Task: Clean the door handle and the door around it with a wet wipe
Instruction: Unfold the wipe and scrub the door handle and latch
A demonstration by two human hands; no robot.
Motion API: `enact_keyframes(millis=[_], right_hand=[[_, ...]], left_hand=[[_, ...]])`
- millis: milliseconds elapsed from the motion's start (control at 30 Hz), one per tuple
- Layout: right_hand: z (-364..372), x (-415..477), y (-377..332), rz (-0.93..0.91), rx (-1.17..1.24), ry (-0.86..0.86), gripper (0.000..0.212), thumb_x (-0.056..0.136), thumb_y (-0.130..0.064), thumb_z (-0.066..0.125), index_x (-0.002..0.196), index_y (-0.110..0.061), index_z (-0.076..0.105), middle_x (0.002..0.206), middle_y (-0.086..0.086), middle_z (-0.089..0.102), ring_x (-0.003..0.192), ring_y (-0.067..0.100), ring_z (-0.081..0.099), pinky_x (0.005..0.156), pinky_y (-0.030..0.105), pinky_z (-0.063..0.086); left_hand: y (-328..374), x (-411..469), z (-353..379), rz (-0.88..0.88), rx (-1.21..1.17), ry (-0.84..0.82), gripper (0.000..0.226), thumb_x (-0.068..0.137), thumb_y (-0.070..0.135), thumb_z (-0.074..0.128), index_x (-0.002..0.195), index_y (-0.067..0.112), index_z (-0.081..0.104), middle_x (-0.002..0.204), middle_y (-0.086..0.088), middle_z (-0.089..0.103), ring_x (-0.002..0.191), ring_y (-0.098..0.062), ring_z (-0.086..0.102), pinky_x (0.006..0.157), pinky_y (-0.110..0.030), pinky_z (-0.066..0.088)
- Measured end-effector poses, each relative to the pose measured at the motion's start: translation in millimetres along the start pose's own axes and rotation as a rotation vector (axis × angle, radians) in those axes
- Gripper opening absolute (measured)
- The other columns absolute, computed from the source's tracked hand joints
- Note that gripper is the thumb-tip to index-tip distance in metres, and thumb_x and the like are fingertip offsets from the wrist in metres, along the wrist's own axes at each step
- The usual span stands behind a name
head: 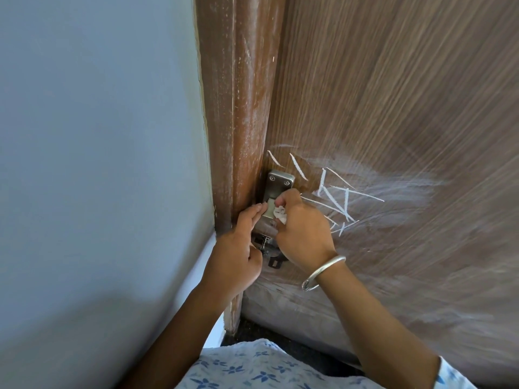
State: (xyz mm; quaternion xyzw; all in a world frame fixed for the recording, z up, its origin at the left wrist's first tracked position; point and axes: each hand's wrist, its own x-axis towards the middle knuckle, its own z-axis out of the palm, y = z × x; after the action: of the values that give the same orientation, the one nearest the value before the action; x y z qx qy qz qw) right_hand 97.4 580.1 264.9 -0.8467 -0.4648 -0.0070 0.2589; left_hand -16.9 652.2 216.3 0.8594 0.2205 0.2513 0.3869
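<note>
A silver metal door handle (276, 182) is screwed to the left edge of a brown wood-grain door (393, 94). My right hand (302, 228) is shut on a crumpled white wet wipe (280, 214) and presses it against the handle's middle. My left hand (238, 248) rests beside it, fingertips touching the handle's left side, fingers straight and holding nothing. The handle's lower part is mostly hidden behind both hands; a dark latch piece (274, 261) shows below. White chalk-like scribbles (334, 197) and a smeared whitish haze mark the door to the right of the handle.
A scuffed brown door frame (238, 108) runs up the left of the door, meeting a pale blue-grey wall (98, 136). A silver bangle (323, 272) circles my right wrist. Dark floor (280, 341) shows under the door, above my blue floral garment.
</note>
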Motion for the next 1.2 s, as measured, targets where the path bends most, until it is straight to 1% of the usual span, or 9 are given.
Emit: enact_keyframes(millis=[167,300,400,467,567,700,867,1033,1200], right_hand=[[-1,-5,1,-0.034,0.032,0.007,0.032,0.077,-0.007,0.062,0.106,-0.014,0.05,0.08,0.006,0.065,0.072,0.026,0.061,0.056,0.029,0.043],[-8,1,2,-0.125,-0.025,-0.021,0.019,0.086,-0.014,0.055,0.103,-0.012,0.05,0.076,0.008,0.062,0.071,0.028,0.059,0.055,0.03,0.043],[-10,0,2,-0.155,-0.099,-0.028,0.015,0.089,-0.014,0.051,0.103,-0.01,0.049,0.066,0.004,0.05,0.064,0.03,0.058,0.052,0.031,0.042],[-12,-4,4,-0.146,-0.145,-0.022,0.014,0.089,-0.014,0.051,0.102,-0.012,0.051,0.064,0.004,0.052,0.062,0.029,0.058,0.052,0.029,0.041],[-24,-10,14,-0.111,-0.196,-0.019,0.009,0.087,-0.012,0.051,0.095,-0.016,0.053,0.067,0.004,0.058,0.063,0.028,0.059,0.055,0.027,0.034],[-44,-17,31,-0.071,-0.225,-0.112,0.024,0.084,-0.006,0.051,0.1,-0.023,0.054,0.076,0.006,0.063,0.067,0.028,0.058,0.056,0.027,0.035],[-49,-11,32,-0.06,-0.241,-0.192,0.035,0.082,-0.001,0.053,0.107,-0.025,0.049,0.083,0.005,0.064,0.065,0.024,0.052,0.054,0.027,0.035],[-42,-23,27,-0.105,-0.387,-0.029,0.041,0.077,0.003,0.054,0.11,-0.019,0.046,0.08,0.005,0.063,0.07,0.03,0.062,0.057,0.032,0.039],[-55,-24,29,-0.085,-0.238,0.178,0.045,0.061,0.016,0.063,0.095,-0.013,0.062,0.078,0.009,0.065,0.056,0.032,0.061,0.048,0.026,0.04]], left_hand=[[-2,0,2,0.013,-0.013,0.016,0.077,0.079,-0.004,0.059,0.137,0.033,0.028,0.143,0.018,0.039,0.091,-0.016,0.065,0.074,-0.019,0.054],[-3,1,3,0.009,0.007,0.017,0.076,0.078,-0.005,0.059,0.137,0.031,0.028,0.143,0.018,0.038,0.079,-0.014,0.067,0.065,-0.027,0.058],[-4,0,3,0.034,0.042,0.012,0.076,0.078,-0.004,0.058,0.137,0.032,0.027,0.144,0.018,0.039,0.065,-0.012,0.064,0.054,-0.019,0.053],[-5,0,2,0.03,0.04,0.005,0.077,0.078,-0.004,0.058,0.137,0.034,0.026,0.139,0.027,0.037,0.065,-0.014,0.064,0.054,-0.027,0.056],[-5,-2,3,0.037,0.059,0.005,0.078,0.077,-0.004,0.057,0.137,0.036,0.026,0.13,0.041,0.029,0.048,-0.012,0.053,0.043,-0.026,0.049],[-5,-3,2,0.053,0.064,0.002,0.076,0.077,-0.004,0.057,0.137,0.034,0.029,0.128,0.037,0.034,0.043,-0.011,0.048,0.041,-0.014,0.04],[-4,-4,1,0.044,0.062,-0.022,0.079,0.077,-0.003,0.056,0.136,0.04,0.025,0.127,0.035,0.036,0.045,-0.011,0.051,0.041,-0.014,0.038],[-1,-4,-1,0.035,0.056,-0.03,0.081,0.078,-0.003,0.056,0.136,0.044,0.023,0.128,0.035,0.036,0.044,-0.012,0.049,0.041,-0.016,0.04],[2,-4,-1,0.043,0.046,-0.021,0.085,0.08,-0.002,0.055,0.131,0.054,0.015,0.134,0.032,0.038,0.044,-0.012,0.048,0.042,-0.012,0.036]])
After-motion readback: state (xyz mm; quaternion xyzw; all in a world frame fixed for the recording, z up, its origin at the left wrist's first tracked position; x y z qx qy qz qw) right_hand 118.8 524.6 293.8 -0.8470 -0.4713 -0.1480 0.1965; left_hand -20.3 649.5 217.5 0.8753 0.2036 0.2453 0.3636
